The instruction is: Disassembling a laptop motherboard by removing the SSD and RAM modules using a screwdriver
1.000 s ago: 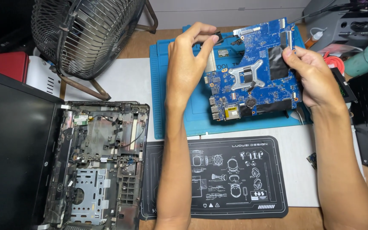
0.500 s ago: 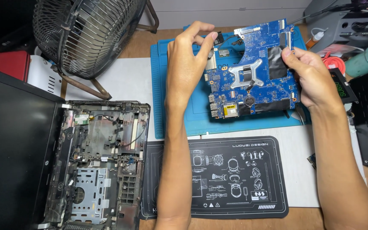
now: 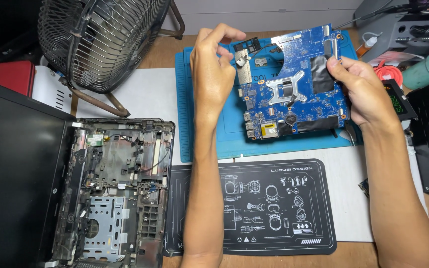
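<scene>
- Head view: stripped laptop chassis (image 3: 117,193) sits unmoved at lower left, well apart from the work.
- Blue motherboard (image 3: 294,84) has tilted slightly since a second ago, held above the blue mat (image 3: 209,134).
- Right hand (image 3: 366,92) still grips its right edge.
- Left hand (image 3: 214,69) has lifted, fingers pinching near a small black part (image 3: 247,46) at the board's top-left corner.

Along the worktop's (image 3: 140,94) far edge, the wire-caged fan (image 3: 100,39) blocks the left corner and grey equipment (image 3: 403,30) with a green bottle (image 3: 425,69) crowds the right. The gutted laptop base (image 3: 115,188) and its black lid (image 3: 16,173) fill the left side. Open passage lies over the black printed mat (image 3: 254,208) between the forearms, and on the white sheet just behind the laptop base.
</scene>
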